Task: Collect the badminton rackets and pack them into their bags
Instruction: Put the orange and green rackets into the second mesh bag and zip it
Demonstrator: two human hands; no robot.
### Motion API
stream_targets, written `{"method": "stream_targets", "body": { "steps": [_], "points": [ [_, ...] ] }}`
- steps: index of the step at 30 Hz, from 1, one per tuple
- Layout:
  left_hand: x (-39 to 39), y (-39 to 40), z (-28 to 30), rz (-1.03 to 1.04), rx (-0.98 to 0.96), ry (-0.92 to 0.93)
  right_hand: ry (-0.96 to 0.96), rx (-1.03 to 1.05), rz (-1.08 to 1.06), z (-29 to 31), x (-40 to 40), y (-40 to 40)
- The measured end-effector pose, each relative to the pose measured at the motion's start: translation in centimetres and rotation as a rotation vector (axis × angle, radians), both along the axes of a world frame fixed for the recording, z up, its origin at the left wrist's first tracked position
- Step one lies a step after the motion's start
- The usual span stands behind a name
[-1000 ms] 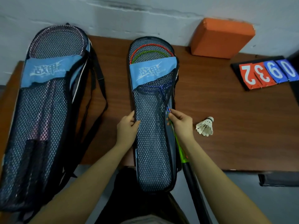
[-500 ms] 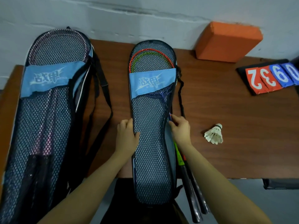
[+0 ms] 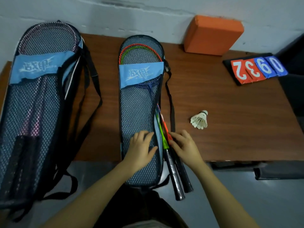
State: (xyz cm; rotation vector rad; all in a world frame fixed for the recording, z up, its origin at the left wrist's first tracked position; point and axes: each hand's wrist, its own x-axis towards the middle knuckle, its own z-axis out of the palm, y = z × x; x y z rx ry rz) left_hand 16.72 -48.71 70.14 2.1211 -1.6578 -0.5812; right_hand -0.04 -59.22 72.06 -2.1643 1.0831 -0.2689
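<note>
My left hand (image 3: 141,148) lay flat on the middle bag (image 3: 139,112); right hand (image 3: 184,145) fingers pinched the 2 protruding racket handles (image 3: 174,168), which I judged needed tucking inside.

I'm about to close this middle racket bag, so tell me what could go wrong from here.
1. The two black racket handles stick out of the middle bag on its right side, past the table edge; closing may catch on them.
2. The bag's lower end also overhangs the table, so it might slip off if the left hand lifts.
3. The right hand could knock the shuttlecock lying nearby.
</note>
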Motion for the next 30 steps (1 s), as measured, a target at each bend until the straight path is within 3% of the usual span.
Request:
{"method": "stream_targets", "body": {
  "steps": [12,17,24,30],
  "points": [
    [-9.3,5.2,-0.8,0.173,0.186,-0.135,0.194,0.01,0.34,-1.1,-11.2,6.8],
    [-9.8,4.8,0.3,0.29,0.131,0.142,0.219,-0.02,0.367,-1.6,-11.3,8.0],
    [-9.1,6.2,1.3,0.362,-0.029,0.265,-0.131,0.164,0.092,-1.0,-10.2,9.8],
    [-8.8,6.4,3.8,0.473,-0.096,0.453,-0.267,0.111,-0.029,1.8,-8.3,10.0]
  ]
}}
